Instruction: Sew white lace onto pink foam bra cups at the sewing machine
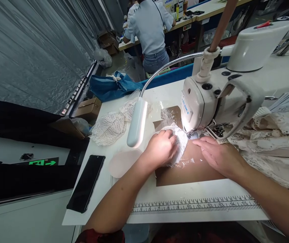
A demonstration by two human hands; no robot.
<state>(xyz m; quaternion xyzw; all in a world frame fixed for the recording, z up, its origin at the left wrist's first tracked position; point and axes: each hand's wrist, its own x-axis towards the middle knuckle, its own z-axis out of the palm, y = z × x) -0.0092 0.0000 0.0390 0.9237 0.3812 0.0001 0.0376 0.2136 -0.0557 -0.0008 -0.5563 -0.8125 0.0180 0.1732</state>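
A small white fabric piece [182,143] with a textured surface lies at the foot of the sewing machine [197,108]. My left hand [162,147] rests on it, fingers curled down and gripping its left part. The fabric's right edge reaches the presser foot [192,135]; the needle itself is hard to make out. On the other side of the foot, my right hand [214,156] lies on the brown covering [195,172] with its fingers stretched out toward the foot. Nothing shows in that hand. White scraps are scattered on the brown covering.
A lit lamp [136,125] on a bendy neck hangs left of the machine. Cream lace [110,128], a pale rounded pad [124,163] and a black phone [86,184] lie leftward. Lace garments [276,141] are heaped at right. A person [148,28] sits beyond.
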